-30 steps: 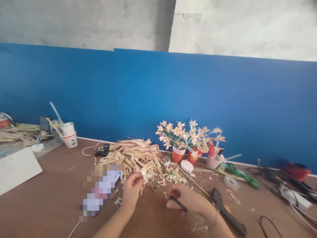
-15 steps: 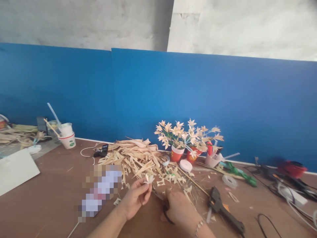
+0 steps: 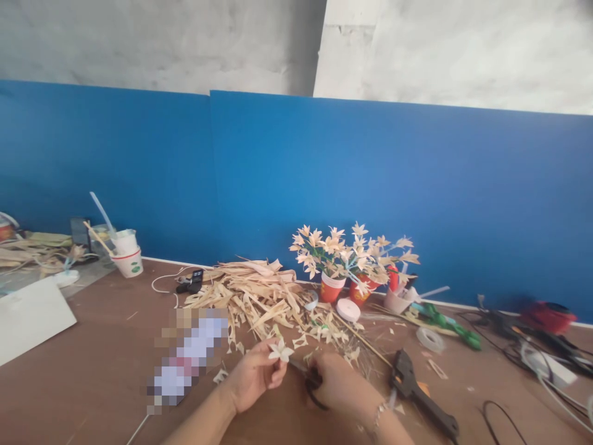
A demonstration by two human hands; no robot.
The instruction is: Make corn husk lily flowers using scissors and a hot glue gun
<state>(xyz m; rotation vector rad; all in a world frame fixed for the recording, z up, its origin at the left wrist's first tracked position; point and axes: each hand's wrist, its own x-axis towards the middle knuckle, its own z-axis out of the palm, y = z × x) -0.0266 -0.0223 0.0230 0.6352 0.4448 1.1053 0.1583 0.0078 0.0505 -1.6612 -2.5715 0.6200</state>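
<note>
A small pale star-shaped flower (image 3: 280,351) is pinched between the thumb and fingers of my left hand (image 3: 256,376), its petals facing up. My right hand (image 3: 337,384) is wrapped round a pair of black-handled scissors (image 3: 317,395). The blades point left, their tips close to the flower; whether they touch it I cannot tell. Behind my hands lies a heap of dried husk strips (image 3: 252,293), with cut flower pieces (image 3: 327,330) scattered at its right side.
Finished-looking flowers stand in red paper cups (image 3: 332,288) by the blue partition (image 3: 370,167). A black glue gun (image 3: 419,395) lies right of my hands. Nearby are a tape roll (image 3: 430,339), a white ribbon roll (image 3: 348,310) and cables (image 3: 532,358). A white cup (image 3: 128,262) stands far left.
My left hand has turned the flower so its open petals show. My right hand has shifted slightly right with the scissors, whose blades now point at the flower.
</note>
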